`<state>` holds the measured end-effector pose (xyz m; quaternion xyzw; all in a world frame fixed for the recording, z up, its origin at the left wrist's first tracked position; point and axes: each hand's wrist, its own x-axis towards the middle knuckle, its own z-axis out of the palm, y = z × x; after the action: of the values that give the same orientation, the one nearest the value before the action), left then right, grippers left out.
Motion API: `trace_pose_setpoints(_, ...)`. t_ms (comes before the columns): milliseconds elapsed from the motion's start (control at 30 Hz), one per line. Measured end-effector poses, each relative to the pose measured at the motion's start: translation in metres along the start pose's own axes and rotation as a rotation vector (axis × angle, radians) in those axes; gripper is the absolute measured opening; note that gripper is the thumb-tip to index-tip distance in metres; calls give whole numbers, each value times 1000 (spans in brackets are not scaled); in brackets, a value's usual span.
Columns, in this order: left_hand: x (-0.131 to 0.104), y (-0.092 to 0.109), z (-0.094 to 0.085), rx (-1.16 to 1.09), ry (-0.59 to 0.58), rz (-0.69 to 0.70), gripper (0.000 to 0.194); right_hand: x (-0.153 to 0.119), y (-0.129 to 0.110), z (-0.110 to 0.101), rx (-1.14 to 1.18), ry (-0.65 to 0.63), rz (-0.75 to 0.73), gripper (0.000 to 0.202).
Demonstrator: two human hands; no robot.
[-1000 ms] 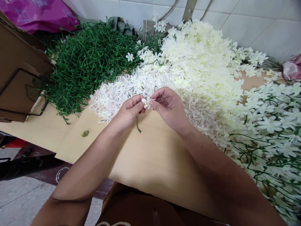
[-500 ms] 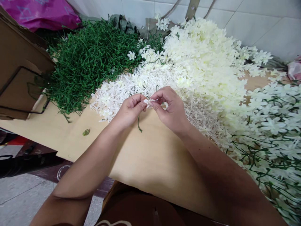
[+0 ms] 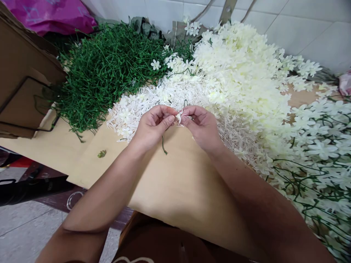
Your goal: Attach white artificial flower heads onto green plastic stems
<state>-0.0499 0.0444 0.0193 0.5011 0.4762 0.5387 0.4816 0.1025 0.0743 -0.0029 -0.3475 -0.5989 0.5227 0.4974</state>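
A small white artificial flower (image 3: 179,117) is pinched between my two hands above the table, with thin white strands sticking out on its right side. My left hand (image 3: 153,126) has its thumb and forefinger closed on the petals. From the right, my right hand (image 3: 203,128) closes its thumb and fingers at the flower and its strands; the exact grip is partly hidden. A green stem (image 3: 164,147) hangs below my left fingers, its upper part covered by them. Just beyond the hands lies a heap of thin white stamens (image 3: 186,87).
Green plastic stems (image 3: 109,69) are heaped at the back left, beside a cardboard box (image 3: 24,87). A large pile of cream flower heads (image 3: 241,65) rises at the back right. Stemmed white flowers (image 3: 320,149) spread along the right. A small greenish scrap (image 3: 101,153) lies on the tabletop (image 3: 175,175).
The flower has moved slightly right and turned between my fingers, showing its petals differently. My right hand has shifted a little downward and right. The whole view has also moved slightly.
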Motion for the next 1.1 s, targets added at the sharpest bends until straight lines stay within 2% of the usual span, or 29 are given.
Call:
trace_pose_setpoints(67, 0, 0, 2, 4, 25, 12, 42, 0, 0, 2, 59, -7, 52, 27)
trace_pose_setpoints(200, 0, -1, 3, 7, 51, 22, 42, -1, -1, 3, 84, -2, 37, 32)
trace_pose_setpoints(400, 2, 0, -1, -38, -39, -23, 42, -3, -5, 5, 100, -23, 15, 37)
trace_pose_setpoints(600, 4, -5, -3, -47, -39, 0, 41, -1, -9, 5, 170, -51, 64, 40)
trace_pose_setpoints(667, 6, -11, -6, 78, 13, 17, 36, 0, -9, 2, 172, -41, 69, 40)
trace_pose_setpoints(767, 8, -20, -10, 506, 98, 53, 21, 3, -5, -4, 247, -9, 137, 41)
trace_pose_setpoints(833, 10, -25, -9, 828, 85, 86, 15, 3, -1, -7, 333, -40, 239, 43)
trace_pose_setpoints(900, 13, -27, -5, 1058, 35, 123, 13, 4, 5, -9, 372, -101, 330, 44)
trace_pose_setpoints(1000, 17, -27, 0, 1161, 12, 180, 11, 6, 12, -12, 289, -166, 365, 42)
trace_pose_setpoints(1100, 20, -25, -4, 1030, 62, 235, 14, 10, 14, -18, 192, -96, 289, 41)
